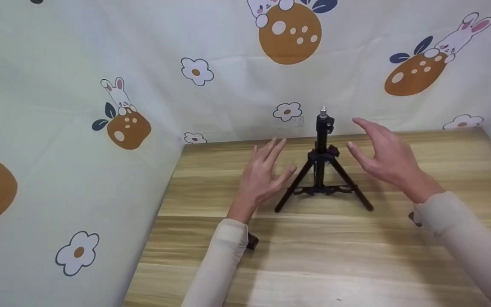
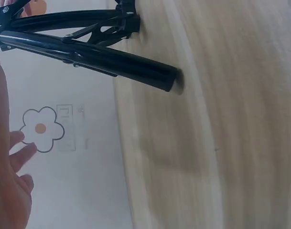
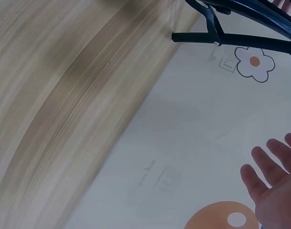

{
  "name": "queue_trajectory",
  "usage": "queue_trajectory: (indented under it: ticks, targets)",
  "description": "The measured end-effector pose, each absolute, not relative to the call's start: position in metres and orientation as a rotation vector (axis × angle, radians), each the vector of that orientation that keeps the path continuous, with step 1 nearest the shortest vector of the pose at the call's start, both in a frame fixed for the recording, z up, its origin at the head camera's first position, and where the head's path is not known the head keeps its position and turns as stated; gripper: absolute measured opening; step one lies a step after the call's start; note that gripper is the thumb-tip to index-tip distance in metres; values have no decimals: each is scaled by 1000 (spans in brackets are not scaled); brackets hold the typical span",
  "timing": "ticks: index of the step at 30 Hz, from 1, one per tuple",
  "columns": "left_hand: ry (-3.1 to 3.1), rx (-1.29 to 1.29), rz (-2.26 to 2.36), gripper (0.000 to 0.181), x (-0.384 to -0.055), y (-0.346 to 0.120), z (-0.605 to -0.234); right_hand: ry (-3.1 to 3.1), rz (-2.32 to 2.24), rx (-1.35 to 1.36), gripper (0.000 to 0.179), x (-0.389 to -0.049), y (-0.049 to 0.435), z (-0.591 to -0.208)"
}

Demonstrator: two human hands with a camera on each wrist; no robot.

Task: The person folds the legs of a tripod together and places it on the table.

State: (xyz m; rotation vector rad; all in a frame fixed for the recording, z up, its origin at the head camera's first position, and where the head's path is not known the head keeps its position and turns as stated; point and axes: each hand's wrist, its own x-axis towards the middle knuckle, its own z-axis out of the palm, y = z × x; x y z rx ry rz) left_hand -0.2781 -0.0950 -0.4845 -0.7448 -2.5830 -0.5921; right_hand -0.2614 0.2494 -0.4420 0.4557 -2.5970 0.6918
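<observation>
A small black tripod [image 1: 321,170] stands upright on the wooden table, its legs spread and a silver screw stud [image 1: 323,111] at its top. To its left is my left hand [image 1: 262,175], fingers extended and thumb apart, holding nothing. My right hand [image 1: 392,155] is raised on the other side with thumb and fingers spread, apart from the tripod. In the left wrist view a tripod leg [image 2: 121,64] crosses above the left hand [image 2: 9,176]. The right wrist view shows the right hand's [image 3: 279,186] straight fingers, with the tripod's leg [image 3: 250,42] farther up.
The wood-grain table [image 1: 305,260] meets a pale cloth backdrop [image 1: 228,98] printed with rabbits, orange fruit and flowers, behind and at the left. Dark pieces of the wrist gear [image 1: 252,241] show beside the sleeves.
</observation>
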Motion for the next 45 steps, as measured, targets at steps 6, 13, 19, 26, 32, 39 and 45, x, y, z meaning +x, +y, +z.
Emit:
queue_trajectory:
  ticks: [6,13,19,26,32,39,45]
  targets:
    - [-2529,-799,-745,69,-274,-96,-493,-2494,718,486,61,-261,245,-439]
    - [-2496,-834,-880,64,-269,-93,-500,-2447,775,514,57,-260,239,-434]
    - [-2483,-843,-885,62,-266,-90,-507,-2405,796,541,54,-259,234,-431]
    - [-2439,-904,-979,60,-265,-87,-513,-2335,802,581,48,-258,228,-428]
    - [-2453,-914,-1078,59,-261,-84,-514,-2284,828,599,45,-256,223,-425]
    - [-2423,-955,-1186,59,-258,-83,-518,-2220,875,634,42,-256,217,-426]
    - [-2393,-985,-1218,58,-255,-85,-522,-2155,918,692,39,-258,214,-424]
